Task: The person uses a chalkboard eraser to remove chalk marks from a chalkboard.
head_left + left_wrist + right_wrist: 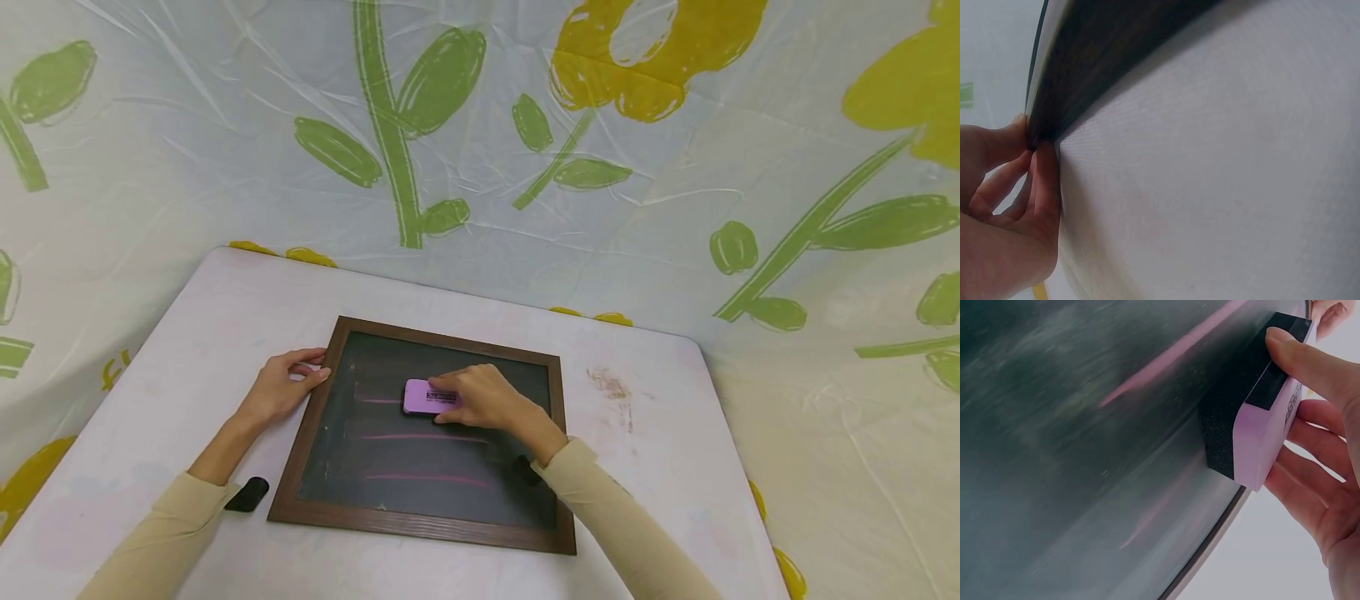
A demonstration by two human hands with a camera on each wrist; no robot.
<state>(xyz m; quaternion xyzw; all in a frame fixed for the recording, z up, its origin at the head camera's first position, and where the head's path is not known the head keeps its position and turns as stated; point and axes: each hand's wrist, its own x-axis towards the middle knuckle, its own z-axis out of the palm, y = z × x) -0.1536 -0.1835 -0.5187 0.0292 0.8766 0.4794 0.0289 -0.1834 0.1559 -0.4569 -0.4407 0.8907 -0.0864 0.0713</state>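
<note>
A framed chalkboard (330, 458) lies on the table, with three pink lines drawn across it. My left hand (277, 387) pinches the left side of its brown wooden frame (390, 519), thumb on the upper face and fingers at the edge in the left wrist view. In my right hand (487, 396) is a pink eraser (417, 396) with a black felt pad, gripped by its sides. The felt lies against the board over the top pink line (375, 402), whose left part shows. Below it run the middle line (427, 437) and bottom line (427, 477).
The white-covered table (652, 500) has rounded far corners. A brownish smudge (611, 385) marks its cover right of the board. Behind hangs a flower-patterned sheet (465, 225). Black wrist devices show at the left sleeve (176, 508) and right sleeve (600, 500).
</note>
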